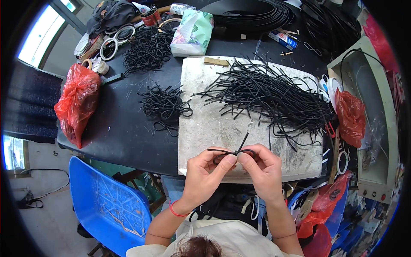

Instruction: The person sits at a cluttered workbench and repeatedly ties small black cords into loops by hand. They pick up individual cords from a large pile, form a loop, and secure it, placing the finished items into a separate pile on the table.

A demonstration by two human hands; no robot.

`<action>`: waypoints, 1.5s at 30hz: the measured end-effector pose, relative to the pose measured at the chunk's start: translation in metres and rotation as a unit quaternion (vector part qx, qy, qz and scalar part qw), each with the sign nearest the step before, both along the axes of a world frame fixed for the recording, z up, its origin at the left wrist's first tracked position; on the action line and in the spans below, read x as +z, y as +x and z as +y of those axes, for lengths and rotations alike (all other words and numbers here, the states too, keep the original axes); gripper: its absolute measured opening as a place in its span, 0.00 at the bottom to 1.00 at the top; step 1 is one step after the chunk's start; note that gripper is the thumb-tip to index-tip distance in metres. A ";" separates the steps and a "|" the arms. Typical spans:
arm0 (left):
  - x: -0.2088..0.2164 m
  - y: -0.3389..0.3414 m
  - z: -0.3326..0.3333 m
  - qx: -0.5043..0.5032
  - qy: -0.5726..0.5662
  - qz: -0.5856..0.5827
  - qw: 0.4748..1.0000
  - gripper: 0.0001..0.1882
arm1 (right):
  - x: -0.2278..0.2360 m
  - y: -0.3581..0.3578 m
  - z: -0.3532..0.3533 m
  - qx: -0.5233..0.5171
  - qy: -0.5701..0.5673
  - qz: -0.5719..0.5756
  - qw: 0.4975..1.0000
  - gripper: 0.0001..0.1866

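Note:
Both hands hold one thin black cord (242, 142) over the near edge of a stained white board (205, 128). The cord is looped into a small bow shape with a crossing in its middle, and two loose ends stick out. My left hand (209, 169), with a red string on its wrist, pinches the bow left of the crossing. On the other side my right hand (263, 169) pinches it, thumb tips nearly touching. Beyond them lies a large bundle of straight black cords (265, 94). Left of the board is a pile of looped black cords (162, 103).
A bigger heap of black cords (147, 47) lies farther back, beside a green-white plastic pack (192, 33). Coiled black strip (252, 15) sits at the back. A red bag (79, 100) stands at the left, above a blue plastic bin (102, 205). A metal cabinet (376, 107) borders the right.

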State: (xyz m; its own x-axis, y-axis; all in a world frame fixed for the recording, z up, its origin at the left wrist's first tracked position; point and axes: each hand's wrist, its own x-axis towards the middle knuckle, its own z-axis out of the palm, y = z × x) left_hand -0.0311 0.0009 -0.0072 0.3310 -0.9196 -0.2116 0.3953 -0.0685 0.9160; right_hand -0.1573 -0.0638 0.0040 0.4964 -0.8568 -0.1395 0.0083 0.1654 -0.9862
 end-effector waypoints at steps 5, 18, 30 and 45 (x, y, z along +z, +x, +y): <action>-0.007 -0.002 0.004 -0.007 0.031 -0.082 0.996 0.08 | -0.006 0.000 0.001 0.023 -0.012 0.004 1.000 0.06; -0.010 0.003 0.005 -0.005 0.028 -0.087 0.996 0.09 | -0.001 0.008 -0.006 0.034 0.083 -0.021 0.996 0.05; 0.000 -0.011 0.007 -0.011 -0.012 -0.332 0.943 0.05 | -0.008 0.021 0.000 -0.107 0.012 -0.003 0.994 0.13; 0.003 0.004 -0.020 -0.063 -0.047 -0.287 0.955 0.09 | -0.026 0.009 -0.012 -0.109 -0.113 -0.036 0.987 0.04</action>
